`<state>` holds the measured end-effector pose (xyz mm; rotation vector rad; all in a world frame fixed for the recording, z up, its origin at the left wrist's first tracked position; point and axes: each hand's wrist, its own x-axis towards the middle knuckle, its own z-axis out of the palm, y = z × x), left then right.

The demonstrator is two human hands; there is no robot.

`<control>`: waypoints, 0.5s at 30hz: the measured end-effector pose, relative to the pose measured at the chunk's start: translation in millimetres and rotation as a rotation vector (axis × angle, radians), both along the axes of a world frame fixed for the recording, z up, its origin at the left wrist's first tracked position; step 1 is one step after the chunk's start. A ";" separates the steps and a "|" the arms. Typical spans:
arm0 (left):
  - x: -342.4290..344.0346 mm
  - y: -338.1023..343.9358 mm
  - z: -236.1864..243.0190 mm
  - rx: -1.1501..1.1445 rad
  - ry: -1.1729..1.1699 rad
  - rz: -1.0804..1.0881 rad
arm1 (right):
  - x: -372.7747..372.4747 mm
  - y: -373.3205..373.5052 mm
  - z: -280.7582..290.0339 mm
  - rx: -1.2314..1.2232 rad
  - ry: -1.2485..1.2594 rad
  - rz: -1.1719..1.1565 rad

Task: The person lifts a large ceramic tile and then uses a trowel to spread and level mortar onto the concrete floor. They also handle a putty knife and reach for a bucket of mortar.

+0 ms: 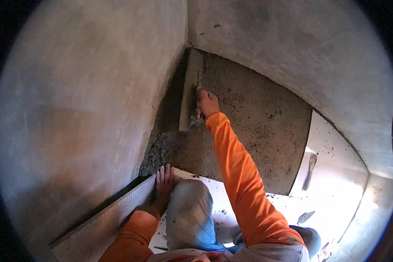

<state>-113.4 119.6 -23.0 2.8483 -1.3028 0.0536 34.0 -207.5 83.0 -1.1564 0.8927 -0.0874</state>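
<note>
My right hand [208,104] is closed round the handle of a long, flat plastering trowel [190,83]. The trowel's blade lies on a bed of dark grey mortar [257,122], close to the far corner of the walls. The mortar looks smoother in places and crumbly in others. My left hand [165,181] presses down with fingers stretched out, at the near edge of the mortar, between a leaning tile and my knee. It holds nothing.
Plastered walls rise at left [87,87] and far right [301,39]. A tile [109,227] with a ribbed face stands on edge along the left wall. White floor tiles [336,174] carry mortar crumbs, a dusty hand tool [310,170] and a pointed trowel [305,217].
</note>
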 end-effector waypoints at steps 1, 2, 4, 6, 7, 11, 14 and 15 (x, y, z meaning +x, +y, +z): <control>-2.1 -5.4 4.6 -0.002 0.007 -0.003 | -10.1 -0.6 9.7 -0.164 0.125 0.098; -4.3 -10.0 9.6 0.010 -0.003 0.018 | -15.5 -1.2 5.0 -0.192 0.107 0.195; -2.8 -14.4 10.9 0.020 -0.025 0.027 | -9.1 4.3 -1.1 -0.473 0.243 0.233; -2.8 -12.6 3.3 0.037 -0.079 0.008 | -3.0 3.6 -5.0 -0.747 0.384 0.269; -2.3 -10.4 2.9 0.040 -0.079 0.002 | 1.3 -0.2 -5.8 -0.729 0.391 0.249; -2.6 -13.6 -2.2 0.050 0.038 0.010 | 12.5 -24.1 -16.5 -0.722 0.498 0.145; 4.0 -6.2 -0.1 0.157 0.031 -0.007 | 0.4 -34.4 -15.5 -0.646 0.702 0.036; 1.8 -5.1 1.6 0.219 0.006 -0.035 | -11.6 -42.3 -11.8 -0.640 0.711 0.046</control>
